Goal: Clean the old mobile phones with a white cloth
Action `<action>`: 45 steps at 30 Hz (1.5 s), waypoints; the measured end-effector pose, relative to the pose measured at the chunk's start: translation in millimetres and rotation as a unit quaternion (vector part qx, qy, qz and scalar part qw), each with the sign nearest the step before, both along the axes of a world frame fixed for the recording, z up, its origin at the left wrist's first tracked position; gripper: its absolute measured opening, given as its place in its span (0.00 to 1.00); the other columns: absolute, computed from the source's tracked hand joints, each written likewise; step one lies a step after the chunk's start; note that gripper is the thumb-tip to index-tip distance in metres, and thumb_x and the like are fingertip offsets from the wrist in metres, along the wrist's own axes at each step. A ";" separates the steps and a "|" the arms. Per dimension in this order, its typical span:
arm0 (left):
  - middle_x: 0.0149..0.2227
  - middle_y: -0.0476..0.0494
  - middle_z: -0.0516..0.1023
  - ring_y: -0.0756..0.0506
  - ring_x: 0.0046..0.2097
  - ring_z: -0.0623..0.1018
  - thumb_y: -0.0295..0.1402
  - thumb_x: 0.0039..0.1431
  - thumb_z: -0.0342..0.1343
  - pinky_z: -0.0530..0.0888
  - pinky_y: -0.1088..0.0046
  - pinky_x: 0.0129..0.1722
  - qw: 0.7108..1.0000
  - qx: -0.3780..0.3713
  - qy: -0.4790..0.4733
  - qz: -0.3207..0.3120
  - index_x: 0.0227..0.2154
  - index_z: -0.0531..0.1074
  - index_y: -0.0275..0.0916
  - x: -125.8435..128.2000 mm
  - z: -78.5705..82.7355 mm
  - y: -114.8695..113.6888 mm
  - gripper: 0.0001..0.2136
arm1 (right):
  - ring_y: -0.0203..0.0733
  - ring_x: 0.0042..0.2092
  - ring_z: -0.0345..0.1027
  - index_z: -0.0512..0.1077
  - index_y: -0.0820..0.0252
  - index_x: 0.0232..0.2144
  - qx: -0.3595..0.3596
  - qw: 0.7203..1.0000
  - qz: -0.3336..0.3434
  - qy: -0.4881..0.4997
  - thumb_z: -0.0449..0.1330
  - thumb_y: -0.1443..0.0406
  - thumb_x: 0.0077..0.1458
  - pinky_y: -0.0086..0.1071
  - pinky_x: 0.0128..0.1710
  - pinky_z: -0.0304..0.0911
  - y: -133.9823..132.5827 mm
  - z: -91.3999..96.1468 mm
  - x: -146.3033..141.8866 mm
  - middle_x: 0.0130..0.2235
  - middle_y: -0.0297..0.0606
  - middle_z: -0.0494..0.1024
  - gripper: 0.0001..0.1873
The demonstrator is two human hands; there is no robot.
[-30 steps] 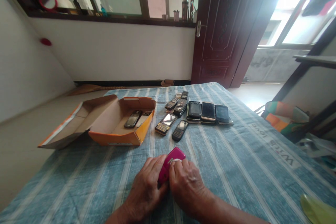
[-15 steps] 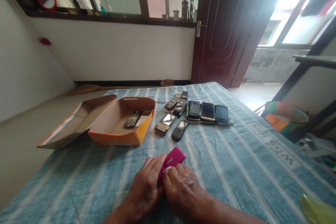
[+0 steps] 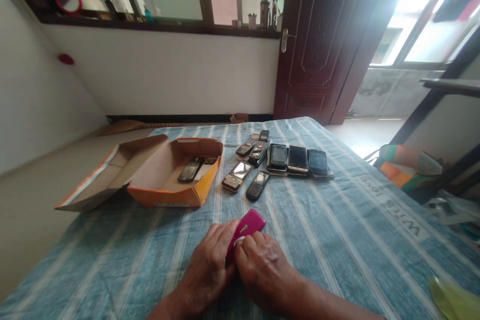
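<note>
A magenta phone (image 3: 250, 223) is gripped along its left side by my left hand (image 3: 212, 255), thumb lying on its back cover. My right hand (image 3: 264, 265) is closed over the phone's lower right part, pinching a small white piece, perhaps tissue or cloth (image 3: 239, 240), against the cover. Most of that white piece is hidden under the fingers. Just beyond the hands lie a black keypad phone (image 3: 257, 186) and a gold-and-black keypad phone (image 3: 237, 176).
An open orange cardboard box (image 3: 165, 199) with phones inside stands on the striped cloth (image 3: 322, 240), its lid (image 3: 112, 175) tilted left. More keypad phones (image 3: 258, 150) lie beside it. Touchscreen phones (image 3: 298, 159) sit in stacks to the right. Something yellow-green (image 3: 453, 297) lies at lower right.
Both hands keep their hold on the magenta phone and stay almost in place. The whole view has shifted very slightly; the box and other phones lie as before.
</note>
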State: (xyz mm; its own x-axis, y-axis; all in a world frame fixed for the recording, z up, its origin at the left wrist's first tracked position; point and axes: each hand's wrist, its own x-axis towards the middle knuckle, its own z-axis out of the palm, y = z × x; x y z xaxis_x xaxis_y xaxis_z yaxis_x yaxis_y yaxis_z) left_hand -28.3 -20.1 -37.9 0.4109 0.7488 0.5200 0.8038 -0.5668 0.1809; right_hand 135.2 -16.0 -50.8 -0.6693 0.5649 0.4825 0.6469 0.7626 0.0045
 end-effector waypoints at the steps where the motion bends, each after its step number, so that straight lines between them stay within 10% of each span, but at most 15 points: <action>1: 0.44 0.36 0.80 0.39 0.43 0.79 0.33 0.56 0.53 0.77 0.63 0.44 1.000 -0.002 -0.001 0.001 0.53 0.66 0.36 0.1 -0.2 0.1 0.21 | 0.44 0.28 0.62 0.67 0.60 0.28 0.002 1.000 -0.011 -0.001 0.60 0.71 0.49 0.36 0.25 0.53 1.2 -0.1 0.3 0.28 0.37 0.71 0.05; 18: 0.45 0.38 0.79 0.40 0.43 0.79 0.30 0.54 0.54 0.77 0.62 0.45 1.000 -0.013 -0.010 0.001 0.52 0.66 0.37 4.0 1.8 -0.5 0.21 | 0.43 0.27 0.63 0.71 0.61 0.27 -0.025 0.988 -0.153 0.000 0.58 0.74 0.47 0.34 0.27 0.51 31.3 -0.4 11.8 0.26 0.38 0.73 0.05; 45: 0.43 0.35 0.79 0.40 0.43 0.79 0.34 0.56 0.54 0.77 0.63 0.43 1.000 0.013 0.004 -0.008 0.52 0.64 0.32 -0.2 -4.0 0.7 0.21 | 0.44 0.29 0.64 0.68 0.60 0.28 -0.050 0.998 0.032 0.001 0.59 0.70 0.48 0.36 0.26 0.52 5.8 0.7 4.6 0.29 0.37 0.73 0.03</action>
